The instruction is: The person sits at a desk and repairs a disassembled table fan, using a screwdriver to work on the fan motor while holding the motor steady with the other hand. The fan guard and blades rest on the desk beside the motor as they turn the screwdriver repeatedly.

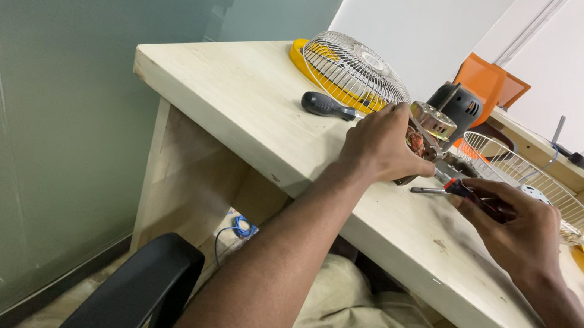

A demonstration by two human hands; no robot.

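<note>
Head view, seated at a pale wooden table [255, 99]. The left hand [383, 144] is cupped over a small fan motor [421, 145], fingers curled and pressed together round its body, copper windings showing past the thumb. The motor sits on the table near the front edge, just beside the dark motor housing [457, 107]. The right hand [520, 230] pinches a red-and-black screwdriver [458, 190] between thumb and fingertips, the metal shaft pointing left toward the motor, tip just short of it.

Judged as fastener work on the motor. To do it well: keep the left grip firm so the motor cannot roll, bring the shaft square to the screw head before any turn, and press along the shaft — a slanted tip would likely slip toward the windings.

Around it: 1 wire fan guard [353, 70] leaning on a yellow part behind, a second wire guard [530, 180] to the right, a black-handled screwdriver [326, 105] lying apart on the table.

Hard to make out — the screw itself, hidden behind the left hand; the screwdriver's tip type; most of the motor's near face. The right edge cuts off a yellow piece and a dark object.
</note>
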